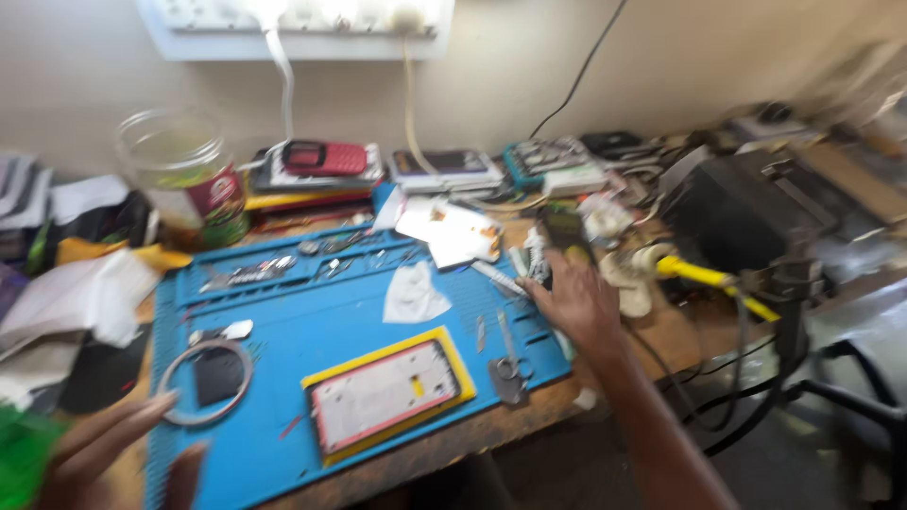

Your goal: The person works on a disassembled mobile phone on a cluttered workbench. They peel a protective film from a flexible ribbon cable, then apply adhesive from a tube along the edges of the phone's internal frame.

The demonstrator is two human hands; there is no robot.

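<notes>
Your right hand (578, 300) is over at the right edge of the blue work mat (283, 312), fingers curled around a small dark gadget (564, 229), though it's pretty blurry. Your left hand (113, 453) sits lower left with fingers spread and holding nothing, just beside the metal ring (205, 381), while the opened phone on its yellow frame (387, 392) lies bottom center.

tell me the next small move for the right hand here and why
Probably close the right hand on the small dark device at its fingertips. The hand is stretched to the blue mat's far right edge with its fingers at that device, though blur hides whether they touch it. The left hand sits open at the near-left corner, holding nothing visible.
</notes>
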